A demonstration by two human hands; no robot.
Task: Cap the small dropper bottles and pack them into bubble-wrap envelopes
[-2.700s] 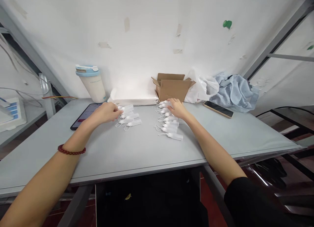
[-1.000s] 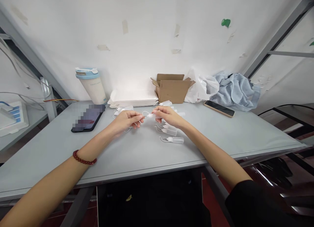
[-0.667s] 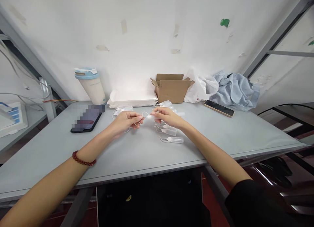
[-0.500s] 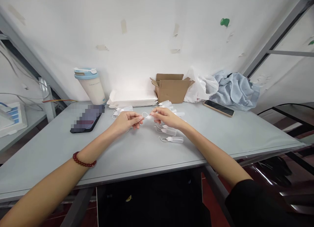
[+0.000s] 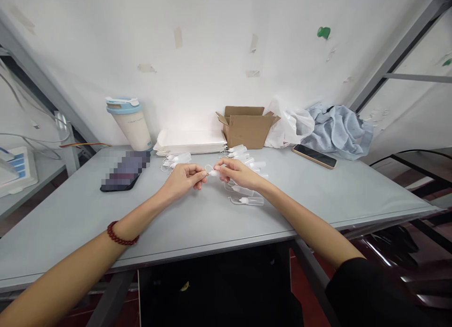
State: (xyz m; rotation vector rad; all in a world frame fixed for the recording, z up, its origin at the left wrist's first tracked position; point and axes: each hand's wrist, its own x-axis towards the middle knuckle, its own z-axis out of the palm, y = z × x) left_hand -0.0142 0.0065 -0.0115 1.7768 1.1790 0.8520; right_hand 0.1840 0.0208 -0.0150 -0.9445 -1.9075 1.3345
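Between my two hands is a small white dropper bottle (image 5: 213,173), held above the table with its thin strap looping up over the tip. My left hand (image 5: 186,178) pinches the tip end, thumb against fingers. My right hand (image 5: 235,173) grips the body, most of which its fingers hide. Several similar clear bottles with white caps and straps lie under and beside my right hand, the closest one (image 5: 252,201) nearest the table's front. Behind my left hand sits another small group of these bottles (image 5: 178,159).
Along the wall stand a tumbler (image 5: 130,126), a stack of white sheets or envelopes (image 5: 190,141), an open cardboard box (image 5: 247,131), a white plastic bag (image 5: 287,126) and a crumpled blue cloth (image 5: 339,129). One phone (image 5: 314,156) lies at right, a dark blurred-out device (image 5: 125,174) at left.
Both hands have come slightly lower and nearer with the dropper bottle between them. The strap loop now stands upright over the tip. The bottles on the table stay put.
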